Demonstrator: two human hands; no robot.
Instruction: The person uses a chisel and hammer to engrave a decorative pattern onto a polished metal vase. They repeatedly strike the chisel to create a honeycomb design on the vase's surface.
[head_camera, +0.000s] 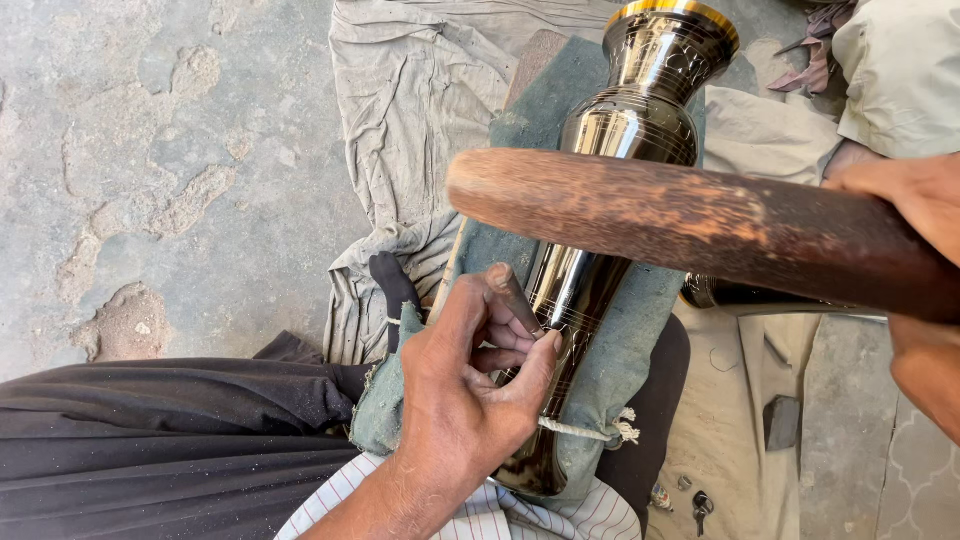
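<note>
- The dark metal vase (610, 200) lies on its side on a grey-green cushion (625, 340), its gold-rimmed mouth at the far end and its base near the person's lap.
- A small chisel (515, 297) stands with its tip on the vase's narrow waist, just left of the bright reflection running down the body.
- The left hand (470, 380) pinches the chisel between thumb and curled fingers (510, 335); the fingertips are closed tightly round the tool and rest against the vase's left flank.
- The right hand (915, 200) wraps fully round a thick wooden mallet handle (700, 225), which crosses above the vase's shoulder from the right, its worn pale end hanging over the left side of the vase.
- The mallet handle is well apart from the chisel's head, raised nearer the camera.
- A cord (585, 430) ties the cushion at its near end.
- Under the cushion lies a crumpled beige cloth (410, 120), spread over rough concrete ground (150, 150).
- Dark trousers (170, 420) fill the near left; a striped sleeve (500, 515) shows at the near edge.
</note>
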